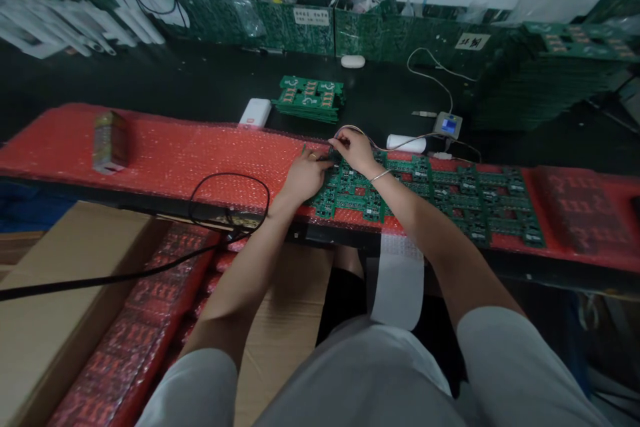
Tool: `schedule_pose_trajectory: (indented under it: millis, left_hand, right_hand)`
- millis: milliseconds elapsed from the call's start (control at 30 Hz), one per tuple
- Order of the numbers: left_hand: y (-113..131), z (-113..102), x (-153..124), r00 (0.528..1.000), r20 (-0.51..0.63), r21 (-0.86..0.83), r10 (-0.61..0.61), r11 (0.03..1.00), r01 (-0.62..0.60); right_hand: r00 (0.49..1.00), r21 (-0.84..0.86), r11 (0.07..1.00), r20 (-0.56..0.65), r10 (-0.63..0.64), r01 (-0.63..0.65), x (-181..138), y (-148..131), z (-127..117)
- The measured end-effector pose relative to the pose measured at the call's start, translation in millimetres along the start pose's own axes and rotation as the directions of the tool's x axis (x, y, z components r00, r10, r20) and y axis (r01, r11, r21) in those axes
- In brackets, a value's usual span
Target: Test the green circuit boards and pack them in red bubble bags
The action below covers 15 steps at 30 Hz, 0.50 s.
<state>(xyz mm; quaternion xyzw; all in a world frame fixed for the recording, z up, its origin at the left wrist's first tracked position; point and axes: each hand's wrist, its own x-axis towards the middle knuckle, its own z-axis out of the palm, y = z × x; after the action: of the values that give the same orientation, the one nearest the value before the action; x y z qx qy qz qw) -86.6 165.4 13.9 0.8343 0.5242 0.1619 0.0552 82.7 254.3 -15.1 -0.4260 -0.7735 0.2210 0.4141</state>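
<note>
Green circuit board panels [357, 200] lie in a row on red bubble wrap along the bench's front edge. My left hand [305, 178] is closed on the upper left corner of the leftmost panel, fingers pointing to the right. Close beside it, my right hand [356, 151] pinches the end of a thin cable [367, 135] over the same panel. A small dark part shows between my hands, too small to name. From my right hand the cable runs right, behind a white cylinder [406, 143], toward a small meter with a lit blue screen [449, 125].
A stack of green boards [310, 99] and a white power bank [256, 112] sit behind the wrap [200, 147]. A small box [110, 141] stands at left. A black cable [150, 272] loops over the front edge. Tall board stacks [545, 90] rise at right; cardboard [65, 280] lies below.
</note>
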Motion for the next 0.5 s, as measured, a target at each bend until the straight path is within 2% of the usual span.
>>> schedule_pose_trajectory:
  millis: [133,333,400,500]
  left_hand:
    - [-5,5,-9,0.998,0.028,0.007,0.049,0.999,-0.049]
    - [-15,11,-11,0.998,-0.009,-0.167,0.061,0.984,-0.062]
    - [-15,9,-19,0.998,-0.061,-0.249,0.026,0.968,-0.041]
    - [-7,3,-39,0.976,-0.195,-0.303,-0.093,0.952,0.031]
  right_hand:
    - [1.000,0.078,0.997,-0.017,0.006,-0.004,-7,-14,-13]
    - [0.996,0.129,0.991,0.076,-0.051,0.041,-54,-56,-27]
    - [0.990,0.130,0.989,0.105,-0.089,0.075,-68,-64,-23]
    - [0.979,0.094,0.988,0.152,-0.134,0.120,-77,-69,-14]
